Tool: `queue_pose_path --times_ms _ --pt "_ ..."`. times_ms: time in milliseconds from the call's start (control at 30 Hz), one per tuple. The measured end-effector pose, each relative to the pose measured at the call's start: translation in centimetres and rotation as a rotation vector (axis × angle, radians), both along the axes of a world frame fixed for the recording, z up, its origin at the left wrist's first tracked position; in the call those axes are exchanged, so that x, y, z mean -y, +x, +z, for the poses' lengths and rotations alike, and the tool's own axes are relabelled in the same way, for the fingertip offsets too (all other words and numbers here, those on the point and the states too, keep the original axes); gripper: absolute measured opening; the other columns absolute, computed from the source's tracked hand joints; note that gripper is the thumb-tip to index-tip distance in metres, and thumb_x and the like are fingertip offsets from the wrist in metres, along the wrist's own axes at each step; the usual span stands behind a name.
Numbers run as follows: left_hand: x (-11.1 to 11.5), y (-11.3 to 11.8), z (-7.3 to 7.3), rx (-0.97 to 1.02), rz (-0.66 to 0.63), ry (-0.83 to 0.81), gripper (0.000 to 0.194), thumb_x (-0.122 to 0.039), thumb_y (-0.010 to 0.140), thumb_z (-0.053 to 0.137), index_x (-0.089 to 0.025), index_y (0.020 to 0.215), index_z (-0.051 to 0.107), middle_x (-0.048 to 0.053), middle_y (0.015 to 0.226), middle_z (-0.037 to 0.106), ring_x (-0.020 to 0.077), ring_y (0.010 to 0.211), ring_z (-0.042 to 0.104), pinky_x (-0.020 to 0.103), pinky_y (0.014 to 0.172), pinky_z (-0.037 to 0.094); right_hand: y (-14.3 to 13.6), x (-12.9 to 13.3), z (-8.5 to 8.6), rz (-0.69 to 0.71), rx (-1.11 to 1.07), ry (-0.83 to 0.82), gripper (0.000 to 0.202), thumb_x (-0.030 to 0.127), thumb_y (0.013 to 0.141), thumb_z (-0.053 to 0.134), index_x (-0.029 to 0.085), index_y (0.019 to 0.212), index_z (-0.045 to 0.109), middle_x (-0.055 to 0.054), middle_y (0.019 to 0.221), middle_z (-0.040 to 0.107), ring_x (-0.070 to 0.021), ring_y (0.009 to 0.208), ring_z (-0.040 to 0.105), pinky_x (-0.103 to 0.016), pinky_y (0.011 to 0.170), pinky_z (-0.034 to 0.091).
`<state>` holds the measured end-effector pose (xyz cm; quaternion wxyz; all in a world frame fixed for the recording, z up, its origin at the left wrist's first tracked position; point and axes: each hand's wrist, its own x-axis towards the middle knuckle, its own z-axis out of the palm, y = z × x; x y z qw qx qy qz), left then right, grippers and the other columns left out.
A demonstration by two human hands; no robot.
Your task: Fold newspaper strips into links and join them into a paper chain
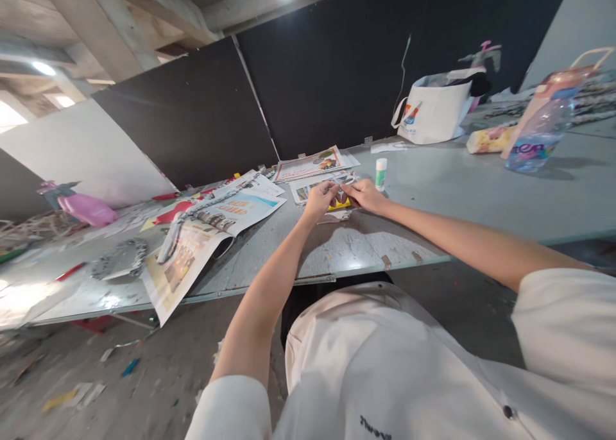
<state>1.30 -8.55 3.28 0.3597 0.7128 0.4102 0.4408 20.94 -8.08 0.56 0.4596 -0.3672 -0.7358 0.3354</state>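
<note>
My left hand [323, 198] and my right hand [366, 195] meet above the table, their fingers pinched close together. Between the fingertips is a small brownish piece [341, 196] that looks like paper; the fingers cover much of it. Something yellow [342, 204] shows just under the hands. A few pale paper scraps [333, 217] lie on the tabletop below them. Behind the hands are printed sheets [308, 165], partly overlapping. A glue stick [380, 174] with a white cap stands upright beyond my right hand, apart from it.
Left on the grey table [269, 247] are an open magazine [231, 212] overhanging the front edge, a braided ring [120, 260], a red pen-like item [71, 271] and a pink spray bottle [86, 208]. Rightward stand a white bag [430, 110] and a water bottle [541, 135]. Dark panels [337, 61] rise behind.
</note>
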Motion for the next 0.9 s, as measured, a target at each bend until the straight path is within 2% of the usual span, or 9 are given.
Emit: queue_pose_path --times_ms 233,600,833,900 --pt "-0.30 -0.02 -0.48 -0.010 -0.014 0.007 0.035 -0.049 0.103 0.075 -0.019 0.087 0.068 0.000 0.069 0.072 0.0098 0.058 0.058 0.022 0.061 0.044 0.11 0.02 0.09 0.047 -0.011 -0.009 0.084 0.099 0.092 0.055 0.023 0.060 0.069 -0.003 0.044 0.055 -0.0151 0.043 0.045 -0.033 0.049 0.031" --pt "-0.25 -0.07 -0.56 -0.001 -0.035 0.000 0.040 -0.056 0.099 0.079 -0.018 0.089 0.070 -0.002 0.062 0.067 0.0102 0.056 0.057 0.022 0.059 0.043 0.24 0.19 -0.04 0.018 0.020 -0.006 0.083 0.093 0.100 0.050 0.022 0.064 0.072 -0.003 0.045 0.054 -0.0152 0.045 0.048 -0.033 0.051 0.034" --pt "-0.71 0.14 -0.57 0.126 -0.037 -0.100 0.041 -0.051 0.104 0.075 -0.019 0.082 0.063 -0.001 0.063 0.068 0.0091 0.051 0.056 0.022 0.056 0.044 0.04 0.07 0.30 -0.028 0.108 0.071 0.092 0.102 0.095 0.045 0.024 0.048 0.055 -0.006 0.045 0.055 -0.0158 0.048 0.051 -0.034 0.055 0.037" --pt "-0.85 0.09 -0.55 0.162 -0.022 -0.122 0.041 -0.050 0.105 0.075 -0.019 0.082 0.062 -0.001 0.062 0.068 0.0086 0.050 0.055 0.022 0.056 0.043 0.03 0.06 0.32 -0.038 0.108 0.081 0.091 0.102 0.095 0.044 0.024 0.049 0.056 -0.006 0.045 0.054 -0.0158 0.047 0.051 -0.034 0.054 0.038"
